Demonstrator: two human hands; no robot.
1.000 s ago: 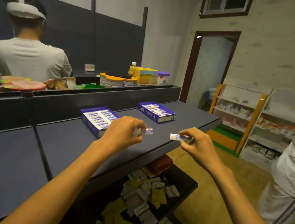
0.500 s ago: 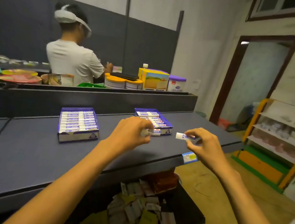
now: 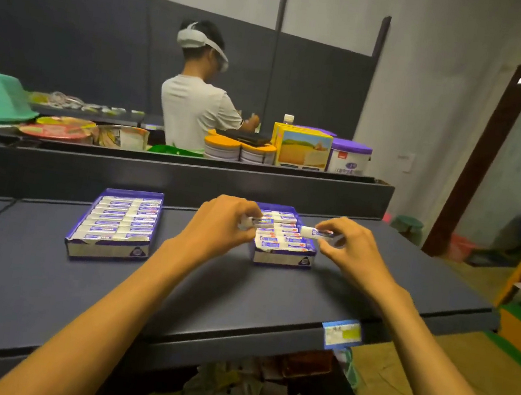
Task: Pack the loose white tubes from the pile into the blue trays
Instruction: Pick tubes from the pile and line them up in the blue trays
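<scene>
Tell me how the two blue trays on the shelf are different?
The left tray stands alone with nothing over it, while both hands hover above the right tray: the left hand and the right hand each pinch a white tube over it. The left tray's tubes lie in neat, level rows; the right tray's look heaped higher and less even. Both are blue, hold white tubes and sit on the same dark shelf.

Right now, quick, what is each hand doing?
Left hand: closed, pinching a white tube over the right blue tray.
Right hand: closed, pinching another white tube.
</scene>
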